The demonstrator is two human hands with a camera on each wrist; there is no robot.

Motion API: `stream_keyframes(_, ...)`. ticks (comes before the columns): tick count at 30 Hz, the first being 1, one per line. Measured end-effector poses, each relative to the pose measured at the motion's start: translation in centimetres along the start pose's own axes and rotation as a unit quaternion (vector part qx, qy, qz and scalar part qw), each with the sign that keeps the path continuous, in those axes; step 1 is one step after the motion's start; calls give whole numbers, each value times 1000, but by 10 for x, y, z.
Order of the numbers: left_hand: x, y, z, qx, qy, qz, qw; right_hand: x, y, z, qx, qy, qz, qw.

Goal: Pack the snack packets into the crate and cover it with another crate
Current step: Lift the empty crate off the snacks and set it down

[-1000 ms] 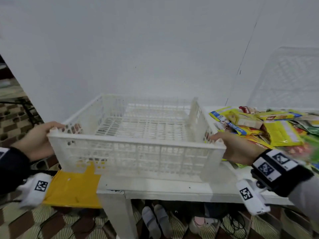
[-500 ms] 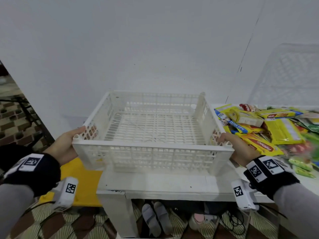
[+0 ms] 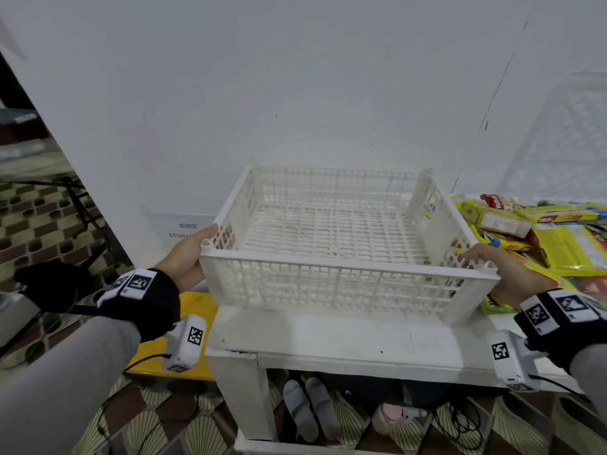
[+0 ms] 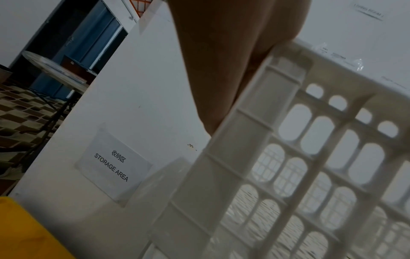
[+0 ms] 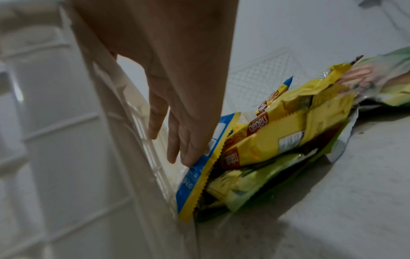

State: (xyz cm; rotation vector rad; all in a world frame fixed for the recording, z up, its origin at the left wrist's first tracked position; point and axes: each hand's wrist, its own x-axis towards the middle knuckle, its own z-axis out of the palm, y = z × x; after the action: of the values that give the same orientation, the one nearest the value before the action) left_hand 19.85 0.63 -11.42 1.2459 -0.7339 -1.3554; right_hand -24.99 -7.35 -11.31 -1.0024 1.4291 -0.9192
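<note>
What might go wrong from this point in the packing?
The white plastic lattice crate, held by the left hand and right hand, touches the pile of yellow snack packets; pushing it right may trap or crush some. Its left end meets the white table edge; it might tip.

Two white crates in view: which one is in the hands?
The empty crate in the middle, gripped at its side walls by the left hand and right hand. The other crate stands on edge behind the snack packets, untouched.

Crate (image 3: 345,280) white and latticed; packets (image 3: 571,254) mostly yellow.
</note>
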Motion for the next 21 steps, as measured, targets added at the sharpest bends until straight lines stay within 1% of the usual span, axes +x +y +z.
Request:
stream_keyframes(3, 6, -1, 4, 1, 8, 2, 1000, 1, -4, -4, -3, 4, 11, 1000)
stream_keyframes(7, 11, -3, 8, 2, 13, -3, 1000, 2, -6, -10, 21, 0, 44, 999)
stream_keyframes(9, 13, -4, 7, 9, 14, 1, 1000, 1, -5, -12, 38, -2, 49, 998)
stream_keyframes(11, 16, -3, 6, 28, 23, 14, 999, 1, -4, -12, 60, -10, 47, 997)
stream_keyframes(13, 18, -1, 5, 66, 48, 41, 996, 0, -3, -12, 82, -9, 41, 996)
stream_keyframes(15, 20, 3, 8, 156, 94, 88, 979, -3, -2, -11, 96, -8, 32, 995)
stream_keyframes(17, 23, 9, 13, 250, 153, 145, 945, -6, 0, -12, 108, -6, 18, 994)
stream_keyframes(18, 24, 13, 17, 274, 176, 168, 930, -8, 1, -13, 112, -4, 12, 994)
stream_keyframes(20, 24, 23, 31, 299, 192, 206, 912, -12, 2, -18, 117, 1, 3, 993)
stream_keyframes(21, 24, 27, 42, 306, 186, 223, 906, -15, 2, -21, 112, 5, 1, 994)
